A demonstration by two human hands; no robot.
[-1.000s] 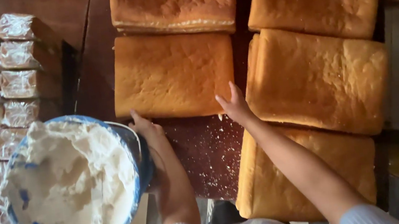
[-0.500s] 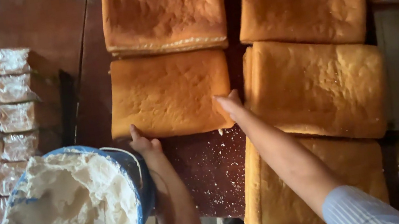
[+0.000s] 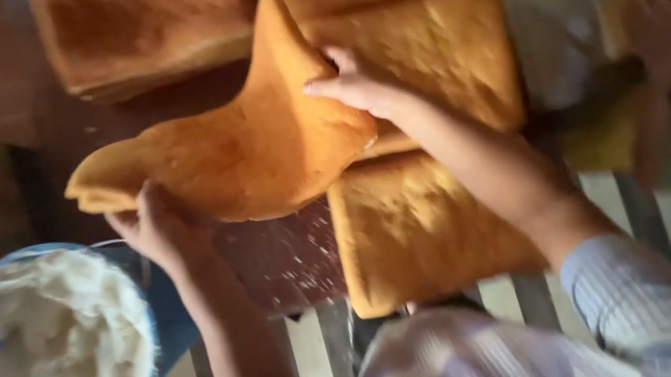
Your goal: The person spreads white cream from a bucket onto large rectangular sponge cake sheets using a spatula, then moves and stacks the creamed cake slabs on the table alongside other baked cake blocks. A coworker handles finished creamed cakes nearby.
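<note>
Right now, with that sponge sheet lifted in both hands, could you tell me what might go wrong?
1. The sponge sheet bends and sags between the left hand and right hand; held only at its edges, it might tear.
2. Its low left corner hangs near the blue bowl of white cream, so it could dip in.
3. The right forearm passes over the sponge slab below and could dent it.

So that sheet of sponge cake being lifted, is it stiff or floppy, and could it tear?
Probably floppy: the sponge cake sheet bends and peaks between the left hand and the right hand instead of staying flat. It looks light, since fingertips alone carry it. It may tear, as the unsupported middle sags, so wide support seems wise.
</note>
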